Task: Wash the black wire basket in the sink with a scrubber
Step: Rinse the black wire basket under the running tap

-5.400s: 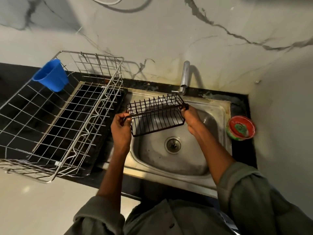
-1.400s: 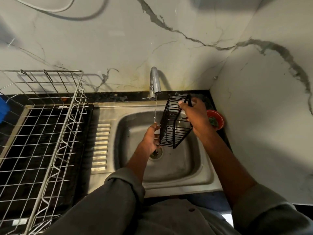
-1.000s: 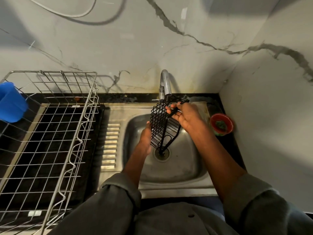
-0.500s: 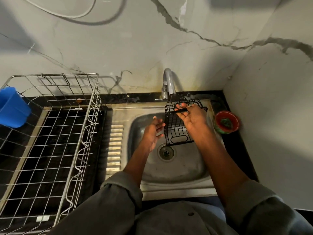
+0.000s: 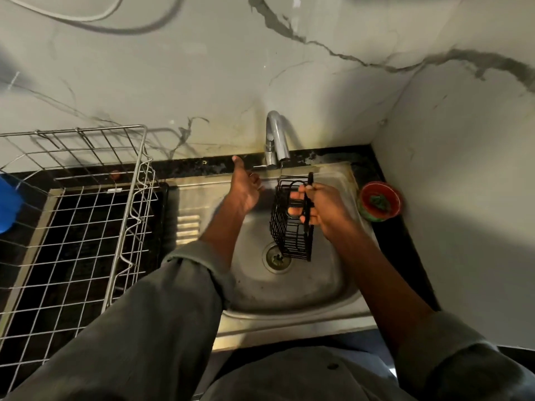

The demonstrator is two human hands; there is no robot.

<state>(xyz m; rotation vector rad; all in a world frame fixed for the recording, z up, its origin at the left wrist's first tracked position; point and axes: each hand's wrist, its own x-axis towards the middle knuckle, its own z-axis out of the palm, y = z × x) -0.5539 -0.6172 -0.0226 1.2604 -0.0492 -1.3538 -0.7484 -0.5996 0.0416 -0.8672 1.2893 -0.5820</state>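
My right hand (image 5: 321, 208) grips the black wire basket (image 5: 285, 230) by one end and holds it upright over the steel sink (image 5: 289, 287), just under the tap (image 5: 276, 137). A thin stream of water falls from the spout onto the basket's top. My left hand (image 5: 244, 188) is up at the tap's base, beside its small lever, thumb stretched out. Whether its fingers hold the lever is unclear. A green scrubber (image 5: 378, 201) lies in a red bowl (image 5: 366, 215) on the counter to the right of the sink.
A large steel wire rack (image 5: 86, 227) stands on the black counter to the left, with a blue cup (image 5: 7, 206) hung on its far left side. The drain (image 5: 276, 257) is below the basket. Marble walls close off the back and the right.
My left hand has left the space beside the basket and gone up to the tap's base. My right hand has turned the basket a little while it stays under the spout.
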